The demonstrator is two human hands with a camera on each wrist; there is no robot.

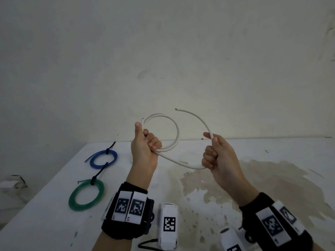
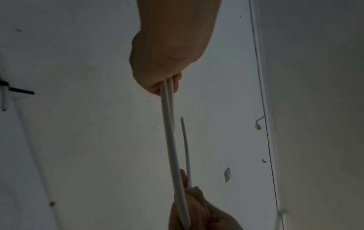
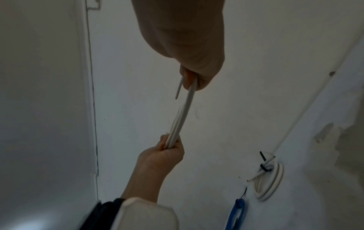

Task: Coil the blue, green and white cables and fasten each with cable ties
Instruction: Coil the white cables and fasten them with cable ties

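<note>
Left hand [image 1: 145,147]: fist around gathered loops of white cable [image 1: 176,134], held above surface [image 1: 54,205]. Right hand [image 1: 215,153]: gripping free tail. Risk: springy loops unwinding if grip slackens before tying.

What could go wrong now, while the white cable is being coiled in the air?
1. The left hand grips only a few loops of the white cable; a slack grip could let the springy loops open.
2. The free end past the right hand stands loose and may whip about.
3. No spare tie is visible on the table, so fastening may need one hand to let go.
</note>
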